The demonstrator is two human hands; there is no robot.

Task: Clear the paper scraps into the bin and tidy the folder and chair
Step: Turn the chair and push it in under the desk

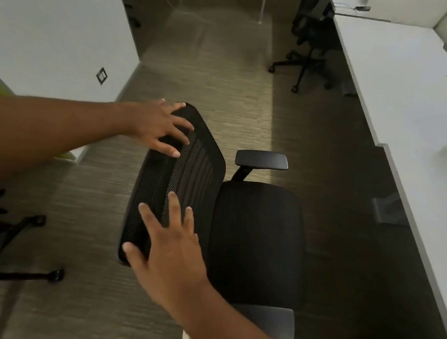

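Note:
A black office chair (257, 239) with a mesh backrest (190, 172) stands in the middle of the floor, its seat facing the white desk on the right. My left hand (159, 126) hovers at the far top corner of the backrest with fingers spread. At the near end of the backrest my right hand (167, 256) is spread over the mesh, thumb by the lower corner. Whether the fingers touch the mesh I cannot tell. No paper scraps, folder or bin show in this view.
A long white desk (398, 108) runs along the right side. A second black chair (307, 47) stands at the back beside it. The wheeled base of a third chair (10, 246) sits at the left edge. A white partition (54, 27) stands at left.

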